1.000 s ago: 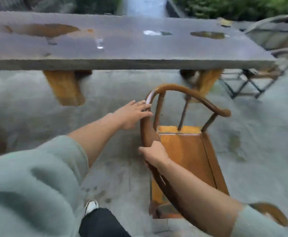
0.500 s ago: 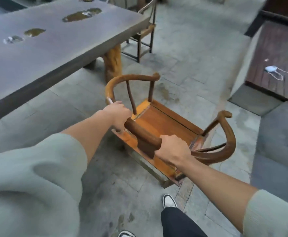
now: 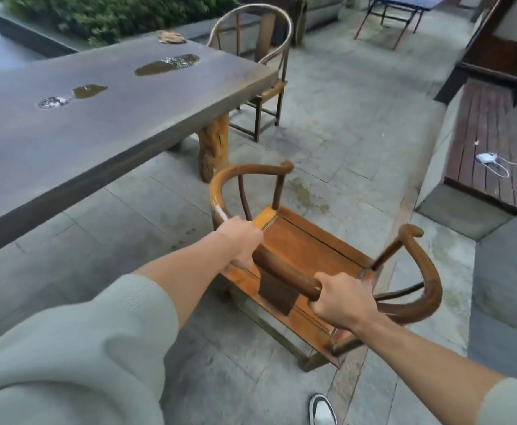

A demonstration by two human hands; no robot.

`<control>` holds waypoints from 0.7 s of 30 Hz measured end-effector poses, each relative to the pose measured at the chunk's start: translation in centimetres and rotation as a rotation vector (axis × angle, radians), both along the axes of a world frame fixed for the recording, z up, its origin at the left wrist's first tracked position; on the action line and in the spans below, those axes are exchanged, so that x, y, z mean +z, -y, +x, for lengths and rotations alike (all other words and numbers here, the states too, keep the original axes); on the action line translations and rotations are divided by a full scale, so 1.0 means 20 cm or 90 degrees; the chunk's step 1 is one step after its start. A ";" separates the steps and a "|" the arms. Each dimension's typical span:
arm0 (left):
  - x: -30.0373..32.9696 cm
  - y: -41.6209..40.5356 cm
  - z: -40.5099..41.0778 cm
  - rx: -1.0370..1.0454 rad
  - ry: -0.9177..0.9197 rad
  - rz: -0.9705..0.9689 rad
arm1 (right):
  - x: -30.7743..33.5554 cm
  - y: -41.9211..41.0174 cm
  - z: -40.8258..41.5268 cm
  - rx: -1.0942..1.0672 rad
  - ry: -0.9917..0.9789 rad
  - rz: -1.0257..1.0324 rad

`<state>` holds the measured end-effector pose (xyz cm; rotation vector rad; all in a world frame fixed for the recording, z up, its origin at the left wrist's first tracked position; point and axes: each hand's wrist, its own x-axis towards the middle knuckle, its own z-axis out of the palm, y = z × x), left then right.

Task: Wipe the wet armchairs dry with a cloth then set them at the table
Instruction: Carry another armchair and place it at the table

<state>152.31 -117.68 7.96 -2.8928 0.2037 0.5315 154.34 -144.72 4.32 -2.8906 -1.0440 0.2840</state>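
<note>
- Left grip [image 3: 241,242] clamped on armchair [image 3: 306,259] top rail — right grip [image 3: 341,300] too.
- Armchair near surface [image 3: 98,118] corner, apart.
- Puddles [image 3: 166,64] on surface.

Grey stone-slab floor [image 3: 343,96]; slatted wooden bench [image 3: 484,142] right; green hedge [image 3: 113,10] behind; daylight.

Both hands grip the curved top rail of a wooden armchair [image 3: 300,256] — the left hand [image 3: 242,240] where the rail bends toward the arm, the right hand [image 3: 341,302] farther along. The chair stands on stone paving near the corner of a long dark table [image 3: 98,124] with puddles [image 3: 166,64] near its far edge. A second armchair [image 3: 260,72] sits at the table's end.
</note>
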 end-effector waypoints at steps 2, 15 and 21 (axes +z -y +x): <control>0.00 0.00 -0.01 0.014 -0.008 -0.027 | 0.02 0.01 0.05 0.019 -0.019 -0.002; -0.03 -0.03 -0.12 0.280 0.044 -0.074 | 0.05 -0.27 0.69 0.347 0.047 -0.061; -0.02 -0.03 -0.07 0.434 0.048 -0.086 | 0.07 -0.60 1.04 0.552 0.091 -0.044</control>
